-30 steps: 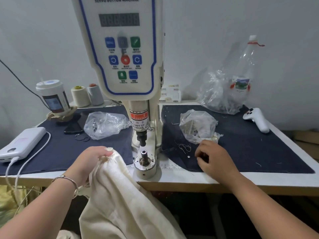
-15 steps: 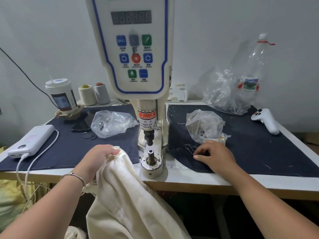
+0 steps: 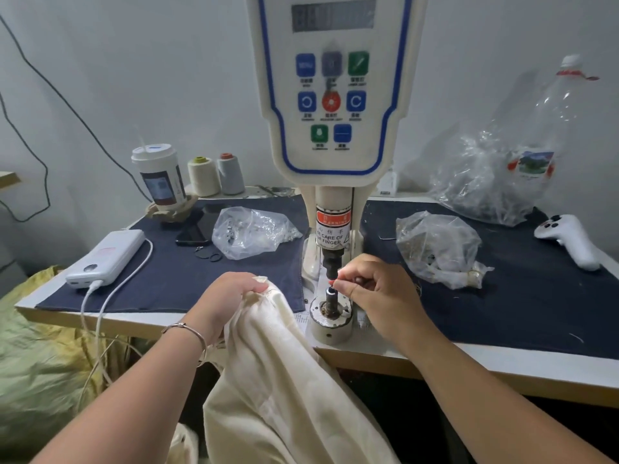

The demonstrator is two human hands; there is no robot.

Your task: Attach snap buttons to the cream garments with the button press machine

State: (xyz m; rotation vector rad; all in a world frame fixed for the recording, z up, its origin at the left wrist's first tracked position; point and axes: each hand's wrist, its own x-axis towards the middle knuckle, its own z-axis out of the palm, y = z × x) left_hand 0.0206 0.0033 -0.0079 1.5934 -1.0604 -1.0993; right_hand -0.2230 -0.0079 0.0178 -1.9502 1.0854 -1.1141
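**Hands at the press**

The left hand (image 3: 231, 296) grips a bunched fold of the soft, woven cream garment (image 3: 284, 390), which hangs off the table (image 3: 502, 360) edge just left of the press (image 3: 331, 229). The right hand (image 3: 375, 289), fingers curled, pinches something too small to identify at the metal die post (image 3: 331, 296). Two crinkled clear bags (image 3: 251, 232) (image 3: 435, 246) on the dark cloth hold small metal parts.

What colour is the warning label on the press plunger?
Red, on the warning label; the head view shows it.
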